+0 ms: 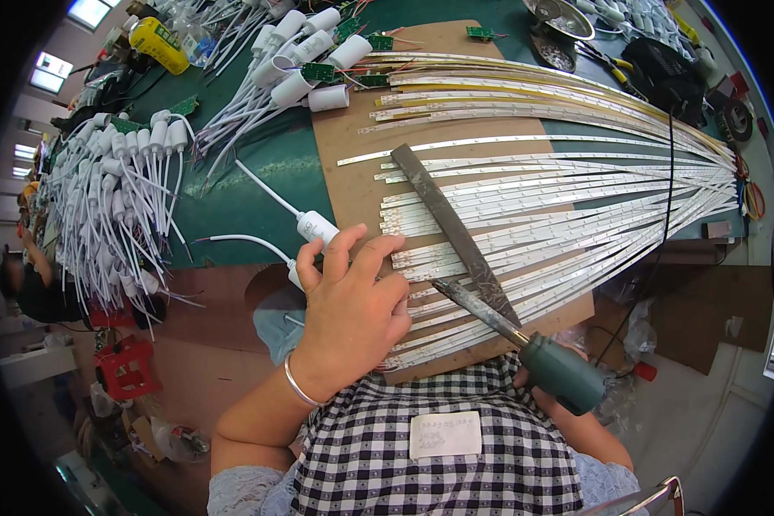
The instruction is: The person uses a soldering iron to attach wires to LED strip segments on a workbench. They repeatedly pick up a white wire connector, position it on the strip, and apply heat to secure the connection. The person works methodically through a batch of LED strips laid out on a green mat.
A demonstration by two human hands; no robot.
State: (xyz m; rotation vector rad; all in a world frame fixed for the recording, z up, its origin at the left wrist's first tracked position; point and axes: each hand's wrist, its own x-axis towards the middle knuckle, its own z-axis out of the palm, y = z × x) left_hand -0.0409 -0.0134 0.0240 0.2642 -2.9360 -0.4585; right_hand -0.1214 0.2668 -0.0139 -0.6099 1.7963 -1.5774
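Observation:
My left hand (353, 301) is over the left ends of the white LED strips (490, 198), fingers bent and closed; what they pinch is hidden. Against its fingers lies a white cylindrical capsule with a cable (316, 227); a second white capsule (294, 273) shows partly beside the hand. My right hand (529, 365) grips the green handle of a soldering iron (563, 374), which mostly covers it. The iron's dark tip points left, over the strips close to my left fingers. A dark flat bar (447, 224) lies slantwise across the strips.
A brown board (344, 172) lies under the strips on the green table (258, 202). Piles of white capsules with cables (120, 172) and green circuit boards stand left. At the back are a yellow bottle (159, 45), metal bowls (568, 17) and pliers (615, 64). A black cord (669, 189) hangs at right.

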